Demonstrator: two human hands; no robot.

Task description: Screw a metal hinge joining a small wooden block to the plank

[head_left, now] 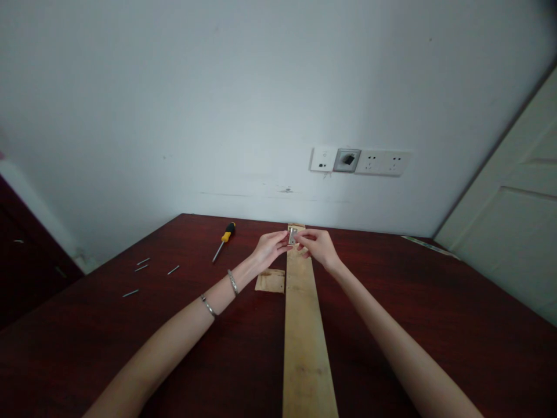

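A small silver metal hinge (293, 235) with holes is over the far end of a long wooden board (303, 325). On its left side my left hand (270, 249) has it between thumb and fingers; two bracelets circle that wrist. My right hand (317, 245) is closed in a pinch against the hinge's right part. Whether a small screw is also between those fingertips is hidden. Just left of the board, below my left hand, lies a short flat wood piece (270, 281).
A yellow and black screwdriver (225, 238) lies left of my hands. Several screws or nails (173, 270) are scattered farther left on the dark red table (209, 360). Behind the table rises a white wall with sockets (383, 162). A thin strip (430, 247) rests at the right edge.
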